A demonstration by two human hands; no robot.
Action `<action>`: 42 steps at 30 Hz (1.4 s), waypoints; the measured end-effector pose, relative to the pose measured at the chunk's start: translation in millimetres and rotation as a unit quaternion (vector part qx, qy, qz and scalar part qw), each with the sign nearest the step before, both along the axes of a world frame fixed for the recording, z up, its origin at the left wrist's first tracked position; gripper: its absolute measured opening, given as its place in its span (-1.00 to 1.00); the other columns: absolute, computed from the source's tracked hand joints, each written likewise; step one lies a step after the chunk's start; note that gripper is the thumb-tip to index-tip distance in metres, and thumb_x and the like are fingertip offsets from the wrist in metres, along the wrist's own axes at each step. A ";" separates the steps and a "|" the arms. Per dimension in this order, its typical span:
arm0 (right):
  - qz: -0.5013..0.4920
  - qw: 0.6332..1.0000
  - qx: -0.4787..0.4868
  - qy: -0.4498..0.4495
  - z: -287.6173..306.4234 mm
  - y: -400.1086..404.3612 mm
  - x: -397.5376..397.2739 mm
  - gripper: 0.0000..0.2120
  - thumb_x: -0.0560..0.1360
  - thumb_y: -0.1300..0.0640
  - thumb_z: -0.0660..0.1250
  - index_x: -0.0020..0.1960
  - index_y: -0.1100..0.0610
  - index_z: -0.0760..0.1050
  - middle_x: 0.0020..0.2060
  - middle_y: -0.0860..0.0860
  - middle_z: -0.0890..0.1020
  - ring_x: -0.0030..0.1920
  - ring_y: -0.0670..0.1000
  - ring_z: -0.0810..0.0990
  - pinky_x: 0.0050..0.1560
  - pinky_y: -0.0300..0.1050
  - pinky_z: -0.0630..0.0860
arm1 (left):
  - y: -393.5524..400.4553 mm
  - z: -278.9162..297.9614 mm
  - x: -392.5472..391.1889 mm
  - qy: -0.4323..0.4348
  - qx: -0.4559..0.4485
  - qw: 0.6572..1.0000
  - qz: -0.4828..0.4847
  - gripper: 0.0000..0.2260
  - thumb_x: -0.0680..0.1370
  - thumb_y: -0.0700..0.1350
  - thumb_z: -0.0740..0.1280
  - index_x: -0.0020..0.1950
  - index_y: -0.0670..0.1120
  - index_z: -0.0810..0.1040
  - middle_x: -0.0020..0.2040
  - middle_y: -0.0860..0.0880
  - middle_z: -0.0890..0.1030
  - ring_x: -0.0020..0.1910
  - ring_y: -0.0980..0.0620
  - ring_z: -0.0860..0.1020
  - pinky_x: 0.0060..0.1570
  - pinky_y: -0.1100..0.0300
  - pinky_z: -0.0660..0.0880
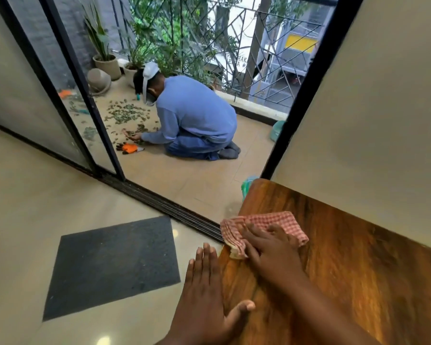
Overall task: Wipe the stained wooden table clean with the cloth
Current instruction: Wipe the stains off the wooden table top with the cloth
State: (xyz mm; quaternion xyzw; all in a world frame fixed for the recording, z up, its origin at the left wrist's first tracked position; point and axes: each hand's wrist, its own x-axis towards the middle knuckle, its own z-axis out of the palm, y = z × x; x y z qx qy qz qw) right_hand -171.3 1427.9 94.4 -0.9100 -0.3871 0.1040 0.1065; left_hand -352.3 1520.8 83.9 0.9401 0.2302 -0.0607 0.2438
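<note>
Both forearms are cut off at the lower edge; the left hand [204, 292] lies flat with fingers straight at the desk's [346, 282] near left edge, thumb on the glossy grained wood; the right hand [271, 250] presses spread fingers onto the red-checked cloth [266, 225], crumpled at the desk's left edge with a corner hanging over; stains are hard to make out; a dark rectangular mat [112, 265] lies on the pale polished floor; beyond the sliding-door track a kneeling person [194, 115] in blue sorts scattered leaves [125, 113] beside orange gloves [130, 148] and potted plants [107, 63].
</note>
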 end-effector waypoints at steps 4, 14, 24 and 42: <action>-0.036 0.999 0.027 0.022 1.3 6.3 49.3 -0.60 0.53 -0.30 -0.08 0.34 -0.40 0.23 0.38 -0.20 0.39 0.42 0.10 0.26 0.38 0.25 0.17 | -2.1 -4.2 -2.7 -0.018 -0.002 1.000 -0.006 -0.05 0.34 0.61 -0.25 0.35 0.03 -0.67 0.39 0.06 -0.65 0.39 0.08 -0.58 0.39 0.08 -0.50; -0.118 0.989 -0.076 -0.045 10.6 94.8 123.6 -0.56 0.56 -0.24 -0.11 0.41 -0.31 0.22 0.44 -0.14 0.33 0.30 0.22 0.28 0.25 0.16 0.26 | -1.5 -3.7 -0.1 -0.007 0.010 1.000 -0.006 -0.05 0.34 0.61 -0.26 0.37 0.02 -0.65 0.39 0.04 -0.64 0.39 0.09 -0.58 0.33 0.12 -0.56; -0.205 0.978 -0.033 -0.009 12.2 20.1 107.7 -0.52 0.55 -0.21 -0.12 0.46 -0.27 0.15 0.50 0.00 0.23 0.47 0.25 0.10 0.44 0.30 -0.01 | -3.8 -0.7 -2.8 -0.026 0.011 1.000 0.002 -0.07 0.38 0.58 -0.26 0.37 0.00 -0.64 0.38 0.06 -0.65 0.38 0.09 -0.59 0.36 0.13 -0.54; -0.033 0.994 -0.047 0.095 15.3 -127.3 -289.6 -0.50 0.53 -0.19 -0.03 0.45 -0.35 -0.01 0.50 -0.31 0.04 0.49 0.21 -0.03 0.27 0.17 -0.09 | -29.0 35.9 -72.5 -0.056 -0.114 0.992 0.006 -0.07 0.41 0.50 -0.15 0.58 -0.09 -0.23 0.59 -0.08 -0.22 0.54 0.03 -0.25 0.46 0.10 -0.30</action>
